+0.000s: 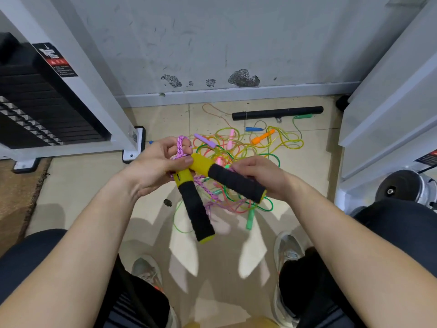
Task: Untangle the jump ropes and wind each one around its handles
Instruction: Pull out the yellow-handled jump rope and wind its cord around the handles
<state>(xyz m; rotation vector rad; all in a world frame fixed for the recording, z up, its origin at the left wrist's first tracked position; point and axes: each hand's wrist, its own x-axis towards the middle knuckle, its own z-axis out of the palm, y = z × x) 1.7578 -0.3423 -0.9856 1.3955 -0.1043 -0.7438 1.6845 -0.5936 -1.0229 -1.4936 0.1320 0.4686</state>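
The person sits over the tangle of thin ropes (236,150) on the tiled floor, both hands raised just above it. The left hand (156,166) has its fingers curled tight round a loop of the pink braided rope (181,144), which sticks up between them, and the thumb lies against the yellow end of the slanting handle (236,183). The right hand (260,176) grips that handle's black foam from the far side, fingers wrapped over it. The hanging handle (196,209), yellow and black too, points down from under the left palm toward the near edge of the tangle, with more braided rope trailing beside it into the heap. In the tangle itself lie a purple handle (205,140), an orange handle (262,136) and a blue handle (254,129); a green handle (250,218) sits at its near edge. Beyond the tangle, by the wall, rests a black bar (276,112).
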